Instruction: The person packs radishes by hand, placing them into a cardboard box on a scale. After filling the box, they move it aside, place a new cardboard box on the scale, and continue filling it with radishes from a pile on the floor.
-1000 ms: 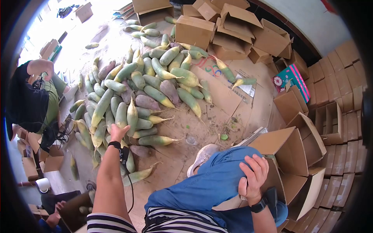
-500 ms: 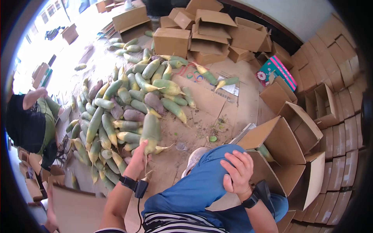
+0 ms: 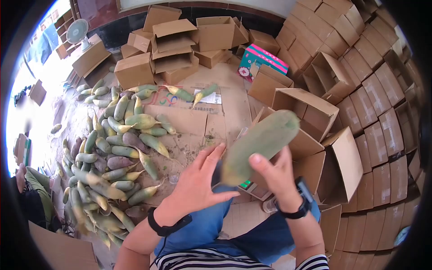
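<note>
A large green radish point(image 3: 261, 141) with a pale yellowish lower end is up in front of my lap, tilted to the upper right. My right hand point(image 3: 278, 177) grips it from below, thumb lying across its near side. Just left of the radish's lower end, my left hand point(image 3: 193, 180) is held with fingers stretched and thumb apart, nothing in it. Under the radish, a device with a small green lit display point(image 3: 245, 184) is partly hidden. To the left lies a heap of green and purplish radishes point(image 3: 119, 146) on flattened cardboard.
Open cardboard boxes point(image 3: 344, 164) stand close on my right, before a wall of stacked cartons point(image 3: 378, 137). More boxes point(image 3: 135, 70), a pink and teal carton point(image 3: 263, 60) and a fan point(image 3: 77, 32) are farther back. Another person's green-clad leg point(image 3: 38, 189) is at the far left.
The radish has passed from my left hand to my right and moved rightward, away from the heap. My left hand has opened. The view has turned to the right.
</note>
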Demonstrator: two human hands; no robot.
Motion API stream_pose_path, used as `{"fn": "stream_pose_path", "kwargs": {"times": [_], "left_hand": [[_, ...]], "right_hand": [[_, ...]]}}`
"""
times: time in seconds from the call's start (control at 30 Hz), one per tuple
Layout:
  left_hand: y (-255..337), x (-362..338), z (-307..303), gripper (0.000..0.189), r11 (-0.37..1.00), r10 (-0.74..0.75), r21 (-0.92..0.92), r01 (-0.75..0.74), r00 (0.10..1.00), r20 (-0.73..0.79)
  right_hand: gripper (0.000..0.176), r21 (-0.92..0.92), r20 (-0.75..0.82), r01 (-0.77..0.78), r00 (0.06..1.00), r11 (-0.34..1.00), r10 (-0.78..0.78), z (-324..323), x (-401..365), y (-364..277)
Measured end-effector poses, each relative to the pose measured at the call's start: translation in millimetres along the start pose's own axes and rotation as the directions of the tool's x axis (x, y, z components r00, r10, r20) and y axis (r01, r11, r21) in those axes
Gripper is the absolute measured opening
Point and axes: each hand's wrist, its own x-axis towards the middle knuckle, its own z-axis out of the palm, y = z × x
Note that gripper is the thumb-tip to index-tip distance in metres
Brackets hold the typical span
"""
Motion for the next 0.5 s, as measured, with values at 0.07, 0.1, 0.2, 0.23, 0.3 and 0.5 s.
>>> {"fn": "stream_pose_path", "kwargs": {"times": [0.07,0.1,0.2,0.23,0.3,0.5], "left_hand": [[-3,0,8,0.098,0.919,0.153,0.370,-0.138,0.988,-0.009],[-10,-5,12,0.098,0.919,0.144,0.371,-0.133,0.990,0.000],[-30,-36,21,0.102,0.928,0.006,0.368,-0.057,0.990,0.140],[-31,-40,22,0.102,0.917,-0.022,0.398,-0.028,0.993,0.119],[-33,-47,24,0.103,0.943,-0.050,0.332,0.010,0.992,0.114],[-76,-73,10,0.095,0.975,-0.209,-0.048,0.217,0.970,0.124]], "right_hand": [[0.066,-0.259,-0.058,0.069,0.995,0.963,-0.086,-36,10,-3],[0.067,-0.380,-0.082,0.068,0.991,0.922,-0.107,-55,16,-2],[0.069,-0.870,0.004,0.096,0.982,0.483,-0.189,-109,32,26],[0.071,-0.933,0.061,0.122,0.981,0.339,-0.185,-126,36,49],[0.069,-0.954,0.189,0.186,0.982,0.236,-0.011,-153,34,89],[0.047,-0.994,0.107,0.102,0.900,0.035,0.422,-207,17,168]]}}
